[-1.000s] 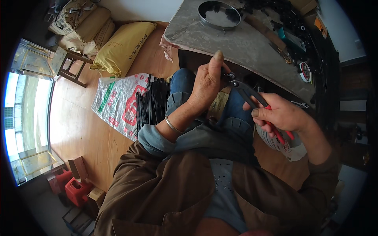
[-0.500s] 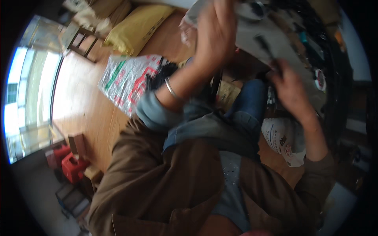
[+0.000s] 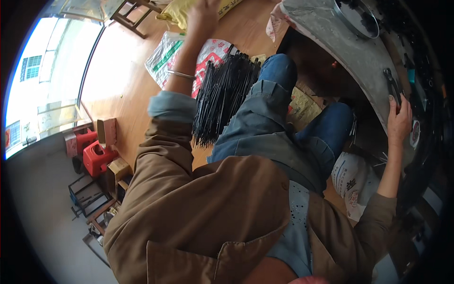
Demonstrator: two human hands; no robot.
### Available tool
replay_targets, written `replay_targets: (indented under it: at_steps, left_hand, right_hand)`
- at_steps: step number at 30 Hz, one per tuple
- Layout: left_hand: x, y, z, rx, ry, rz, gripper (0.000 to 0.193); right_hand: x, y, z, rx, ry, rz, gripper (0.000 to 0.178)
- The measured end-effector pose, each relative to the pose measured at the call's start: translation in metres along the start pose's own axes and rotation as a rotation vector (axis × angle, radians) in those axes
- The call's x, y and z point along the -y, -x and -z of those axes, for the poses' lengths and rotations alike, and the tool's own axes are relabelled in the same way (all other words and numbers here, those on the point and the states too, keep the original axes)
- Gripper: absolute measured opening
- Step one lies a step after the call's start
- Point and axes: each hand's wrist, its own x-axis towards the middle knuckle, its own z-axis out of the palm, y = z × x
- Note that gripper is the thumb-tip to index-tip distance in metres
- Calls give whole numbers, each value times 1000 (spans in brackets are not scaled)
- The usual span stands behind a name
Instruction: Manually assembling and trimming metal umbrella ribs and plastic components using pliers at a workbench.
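1. We see the pliers [image 3: 391,84] at the right, over the grey table [image 3: 326,31], near its dark, cluttered side; whether they touch the tabletop we cannot tell.
2. Their long axis runs away from the body, leaning slightly left toward the head, which points to the far side where the round metal pan [image 3: 365,35] stands.
3. We find the right hand [image 3: 400,120] closed around the handle end, thumb along the left side, fingers wrapping the right. It covers most of the handles, so we cannot judge how far they are spread; the jaws look too small to read.
4. We see the left hand [image 3: 203,20] blurred at the top edge, in front of the yellow sack [image 3: 172,15]; its grip and any contents we cannot tell.
5. Beside the left knee we see black strips [image 3: 224,97] bundled lengthwise, well apart from both hands.
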Motion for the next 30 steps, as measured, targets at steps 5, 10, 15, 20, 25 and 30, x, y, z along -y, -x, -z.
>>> replay_targets:
  at_steps: [5, 10, 15, 20, 25, 30]
  left_hand:
    - [-52, 122, -81, 601, 377, 367, 31]
    - [14, 273, -108, 893, -130, 379, 59]
    - [-52, 193, -97, 967, 30, 882, 77]
    - [-43, 129, -60, 478, 194, 810, 68]
    - [-115, -4, 13, 130, 252, 457, 58]
    - [-230, -80, 23, 29, 517, 110, 61]
  right_hand:
    - [-14, 10, 22, -276, -40, 133, 32]
    - [33, -9, 10, -365, -270, 85, 36]
    - [-28, 17, 39, -446, -118, -43, 21]
    - [-156, 26, 55, -467, 127, -351, 7]
    - [-258, 42, 52, -313, 285, -780, 17]
    - [-271, 26, 59, -158, 327, -956, 27]
